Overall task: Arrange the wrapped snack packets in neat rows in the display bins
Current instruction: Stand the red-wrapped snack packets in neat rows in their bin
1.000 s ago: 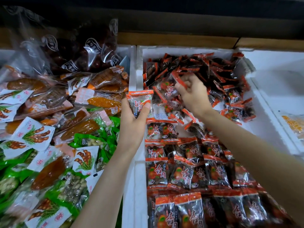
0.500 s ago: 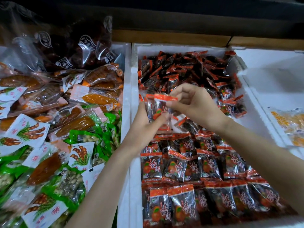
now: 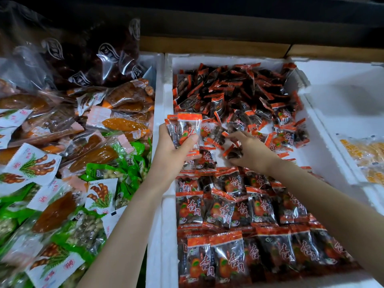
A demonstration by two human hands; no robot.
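Although its near end runs out of view, the middle bin (image 3: 160, 113) shows red-and-black packets in neat rows (image 3: 226, 206) near and a loose heap (image 3: 234, 88) far. Blurred yellow packets (image 3: 365, 154) lie at the right edge, cut off. The left hand (image 3: 170, 156) grips a small stack of packets (image 3: 188, 129) by the bin's left wall; their number is unclear. The right hand (image 3: 252, 155) curls around one loose packet (image 3: 233, 152), mostly hidden, at the heap's near edge.

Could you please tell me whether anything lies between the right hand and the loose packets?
Nothing visible does. The right hand pinches a loose packet at the near edge of the pile; the left hand holds its packets off to the side.
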